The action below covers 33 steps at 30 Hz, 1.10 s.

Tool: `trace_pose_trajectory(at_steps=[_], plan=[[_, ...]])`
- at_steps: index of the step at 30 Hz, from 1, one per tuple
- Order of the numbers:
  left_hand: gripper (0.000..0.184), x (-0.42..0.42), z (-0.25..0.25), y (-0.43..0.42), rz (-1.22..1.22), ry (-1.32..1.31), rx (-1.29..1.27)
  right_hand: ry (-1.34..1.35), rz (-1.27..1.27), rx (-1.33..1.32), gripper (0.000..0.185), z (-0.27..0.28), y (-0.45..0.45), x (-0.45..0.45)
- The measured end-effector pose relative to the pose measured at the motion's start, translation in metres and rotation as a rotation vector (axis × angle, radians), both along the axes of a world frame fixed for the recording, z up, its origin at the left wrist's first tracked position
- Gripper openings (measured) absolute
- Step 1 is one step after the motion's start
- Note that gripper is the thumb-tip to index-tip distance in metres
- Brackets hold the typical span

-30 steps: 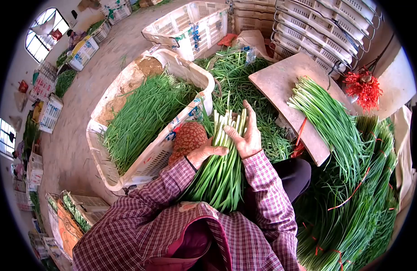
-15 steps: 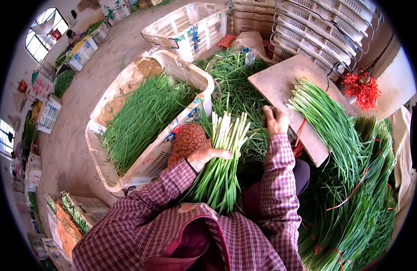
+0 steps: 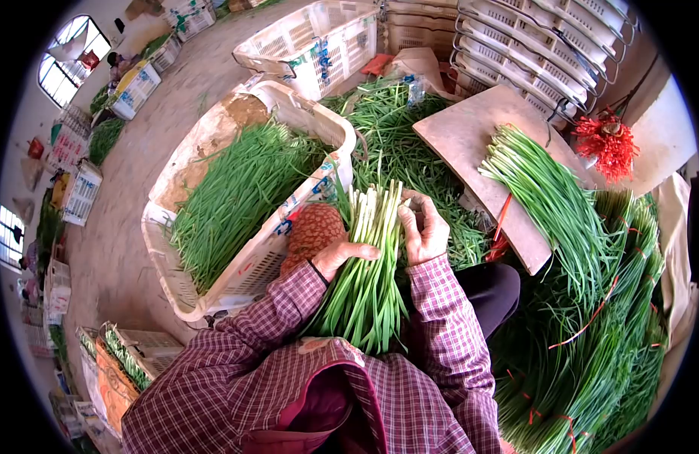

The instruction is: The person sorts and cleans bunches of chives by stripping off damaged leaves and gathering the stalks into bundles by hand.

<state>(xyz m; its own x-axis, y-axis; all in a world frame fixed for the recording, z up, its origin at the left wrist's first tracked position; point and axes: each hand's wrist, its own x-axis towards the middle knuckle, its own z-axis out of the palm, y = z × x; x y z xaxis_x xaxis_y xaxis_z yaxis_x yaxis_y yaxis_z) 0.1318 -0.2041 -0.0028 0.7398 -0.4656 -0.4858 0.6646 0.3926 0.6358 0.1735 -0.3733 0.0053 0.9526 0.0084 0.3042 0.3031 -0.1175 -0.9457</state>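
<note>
My left hand [image 3: 342, 256] is wrapped round a bunch of green stalks [image 3: 364, 284], its thumb across the front. The pale ends point up and away from me, and the leaves hang over my lap. At the right side of the pale ends is my right hand [image 3: 425, 229], fingers curled and thumb close to them; whatever is between its fingertips is too small to name. Farther right, a second bunch [image 3: 538, 181] lies on a tilted board [image 3: 478, 129]. Below it is a large heap of bundles [image 3: 591, 356] with red ties.
A white crate [image 3: 164, 250] of loose greens stands at the left, with another crate [image 3: 319, 49] behind. Loose greens [image 3: 410, 144] lie past my hands. Stacked crates [image 3: 531, 53] and red ties [image 3: 607, 147] are at the back right. A person [image 3: 116, 66] sits far left.
My right hand moved away to the right of the bunch, then came back to its pale ends with the fingers curled. My left hand kept its hold.
</note>
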Motion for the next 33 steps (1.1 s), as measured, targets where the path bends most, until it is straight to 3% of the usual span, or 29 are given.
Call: trace_pose_trajectory(at_steps=[2,7,9,11,13,15,18,19,20,21,24,28,33], plan=[[0.047,-0.004,0.0,-0.004,0.01,0.002,-0.014,-0.185,-0.134,-0.121,0.016,-0.007,0.003,0.005],[0.049,-0.003,0.005,-0.004,-0.052,-0.005,-0.017,-0.28,-0.187,-0.394,0.008,-0.012,0.0,0.018],[0.052,-0.004,0.014,-0.006,-0.106,-0.072,-0.073,-0.133,-0.173,-0.561,0.01,-0.015,-0.004,0.03],[0.054,-0.002,0.004,-0.004,-0.134,-0.141,-0.086,-0.137,-0.275,-0.422,0.024,-0.028,-0.011,0.05],[0.056,0.001,-0.002,-0.002,-0.157,-0.217,-0.099,0.217,-0.297,-0.14,0.029,-0.015,-0.027,0.053],[0.057,0.001,-0.004,0.0,-0.124,-0.21,-0.08,0.293,-0.142,0.142,0.032,-0.012,-0.041,0.049],[0.057,0.002,-0.004,0.0,-0.11,-0.176,-0.079,0.113,0.124,0.084,0.039,0.001,-0.035,0.027],[0.057,0.001,-0.003,0.001,-0.11,-0.161,-0.078,-0.023,0.175,-0.006,0.049,0.011,-0.024,0.014],[0.054,0.001,0.0,0.002,-0.122,-0.145,-0.008,0.052,0.242,-0.081,0.065,0.015,-0.017,0.006],[0.049,-0.003,0.017,-0.005,-0.101,-0.085,0.027,-0.047,0.188,-0.129,0.054,0.014,-0.008,0.005],[0.038,-0.002,0.01,-0.01,-0.047,-0.156,0.09,-0.009,0.035,-0.146,0.03,0.019,0.0,0.01],[0.035,0.0,0.004,-0.009,-0.061,-0.125,0.136,-0.046,-0.041,-0.299,0.023,0.013,0.002,0.024],[0.036,0.0,0.004,-0.007,-0.019,-0.064,0.11,-0.018,-0.118,-0.439,0.026,-0.006,0.004,0.05]])
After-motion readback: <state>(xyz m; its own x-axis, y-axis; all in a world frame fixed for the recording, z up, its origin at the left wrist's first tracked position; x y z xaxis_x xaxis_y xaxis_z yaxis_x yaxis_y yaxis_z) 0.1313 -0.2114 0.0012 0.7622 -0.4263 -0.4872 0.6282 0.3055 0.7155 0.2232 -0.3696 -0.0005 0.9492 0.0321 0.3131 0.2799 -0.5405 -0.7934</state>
